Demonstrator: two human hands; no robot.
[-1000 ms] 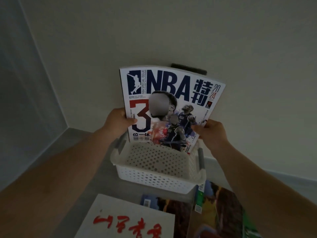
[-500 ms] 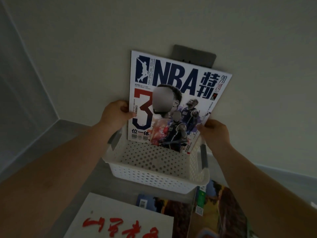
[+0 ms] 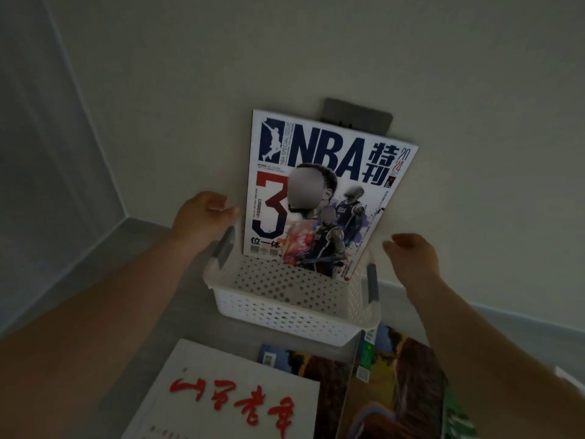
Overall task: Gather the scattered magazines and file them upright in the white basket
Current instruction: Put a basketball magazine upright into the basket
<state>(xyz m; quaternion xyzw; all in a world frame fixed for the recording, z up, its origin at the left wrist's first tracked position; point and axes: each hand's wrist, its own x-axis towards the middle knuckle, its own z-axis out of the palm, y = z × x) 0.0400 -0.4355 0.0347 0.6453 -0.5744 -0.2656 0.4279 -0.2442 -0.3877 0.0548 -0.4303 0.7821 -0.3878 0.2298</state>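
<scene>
An NBA magazine stands upright at the back of the white perforated basket and leans on the wall behind it. My left hand hovers just left of the magazine's edge, fingers loosely curled, holding nothing. My right hand floats to the right of the basket, apart from the magazine, fingers relaxed. Flat in front of the basket lie a white magazine with red characters, a dark orange-toned magazine and a colourful magazine with a green strip.
The basket stands on a grey surface against a pale wall. A dark grey wall plate shows above the magazine's top edge. A corner with another wall lies at the left. The basket has grey handles on both sides.
Both hands have let go of the NBA magazine and drawn outward, left hand to the left, right hand to the right. The magazine now stands by itself in the basket.
</scene>
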